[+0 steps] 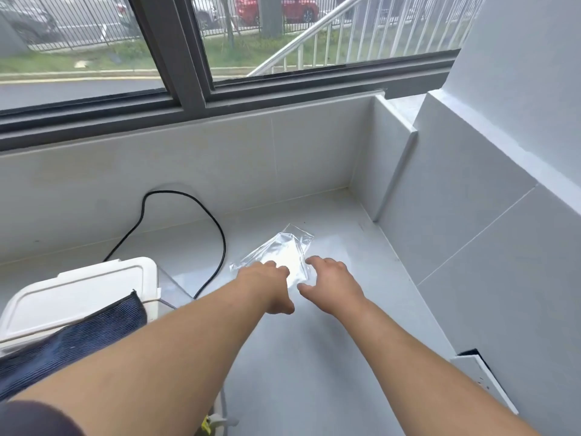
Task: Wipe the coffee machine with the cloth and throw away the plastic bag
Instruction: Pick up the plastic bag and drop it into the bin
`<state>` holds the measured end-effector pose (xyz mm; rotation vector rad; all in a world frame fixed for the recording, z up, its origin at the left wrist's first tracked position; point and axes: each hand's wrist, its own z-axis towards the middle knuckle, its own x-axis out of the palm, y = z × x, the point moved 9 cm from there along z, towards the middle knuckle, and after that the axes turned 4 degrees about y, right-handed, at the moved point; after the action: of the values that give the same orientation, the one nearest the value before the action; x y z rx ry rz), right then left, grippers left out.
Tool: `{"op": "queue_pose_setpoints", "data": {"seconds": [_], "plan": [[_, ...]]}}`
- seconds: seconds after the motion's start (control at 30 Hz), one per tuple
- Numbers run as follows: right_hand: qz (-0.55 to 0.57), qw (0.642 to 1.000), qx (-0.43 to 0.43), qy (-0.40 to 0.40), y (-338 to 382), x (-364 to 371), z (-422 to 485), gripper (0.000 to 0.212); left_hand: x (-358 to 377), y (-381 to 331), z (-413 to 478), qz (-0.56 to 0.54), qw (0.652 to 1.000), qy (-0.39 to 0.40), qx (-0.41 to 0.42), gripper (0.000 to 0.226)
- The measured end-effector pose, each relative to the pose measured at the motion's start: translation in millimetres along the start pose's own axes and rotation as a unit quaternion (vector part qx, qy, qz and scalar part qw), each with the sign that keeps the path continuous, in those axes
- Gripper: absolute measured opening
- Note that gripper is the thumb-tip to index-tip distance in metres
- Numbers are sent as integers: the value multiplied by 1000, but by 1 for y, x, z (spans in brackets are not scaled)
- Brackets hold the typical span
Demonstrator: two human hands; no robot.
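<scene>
Pale grey tiled counter point(314, 357) under a dark-framed window point(188, 73), walled by matching tiles at the back and right.

Left hand point(270, 284) stretched forward, fingers point(273, 265) curled down onto the near left edge of the plastic bag point(279, 253), touching it; grasping or merely pressing, cannot tell. Right hand point(330, 284) just beside, loosely spread and unclenched, fingertips point(314, 261) at the bag's near right edge, thumb point(303, 289) pointing toward the left hand; no firm hold visible.

Clear, crinkled, flat on the counter between and just beyond both hands, far corner aimed at the back wall, centre glaring with reflected light.

Left of the bag: black cable point(220, 240) looping up against the back wall tile and coming down near the bag's left corner. Further left, white top of the coffee machine point(78, 294), with the dark blue cloth point(72, 341) draped over its near side, partly under the left forearm.

Far right, low: white hinged flap point(478, 379) in the side wall, ajar over a dark gap.

Beyond the glass: grass, a fence, parked cars, a white stair railing point(314, 36).
</scene>
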<state>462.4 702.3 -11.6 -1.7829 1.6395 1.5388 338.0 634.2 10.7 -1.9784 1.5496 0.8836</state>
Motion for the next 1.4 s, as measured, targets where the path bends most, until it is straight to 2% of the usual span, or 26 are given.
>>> {"op": "queue_pose_setpoints", "data": {"seconds": [0.17,0.33,0.47,0.57,0.67,0.77,0.97,1.13,1.23,1.3,1.4], "plan": [[99,994,16,33,-9,23,17,55,11,-4,16,-13,1000,10,1,83],[127,989,42,61,-13,37,26,57,23,-3,20,-14,1000,9,-8,80],[128,989,32,70,-10,38,21,35,19,-4,12,-4,1000,-7,-15,77],[135,991,-7,20,-1,22,6,45,6,-4,1,-2,999,-35,-18,72],[124,990,-63,-24,10,1,-19,45,-14,-3,-16,-12,996,-82,-19,65],[121,987,-90,-63,17,-24,-49,46,-36,-1,-35,-39,990,-133,-15,71],[64,980,-137,-128,38,-73,-124,44,-77,-11,-87,-43,969,-235,58,75],[66,962,-155,-216,60,-113,-200,41,-92,-9,-139,13,954,-282,100,33],[83,947,-135,-279,71,-132,-250,39,-94,-3,-179,12,933,-330,143,22],[86,932,-126,-328,83,-141,-286,38,-94,3,-206,-22,919,-349,181,18],[50,906,-76,-414,98,-149,-337,30,-94,19,-240,-153,905,-327,227,12]]}}
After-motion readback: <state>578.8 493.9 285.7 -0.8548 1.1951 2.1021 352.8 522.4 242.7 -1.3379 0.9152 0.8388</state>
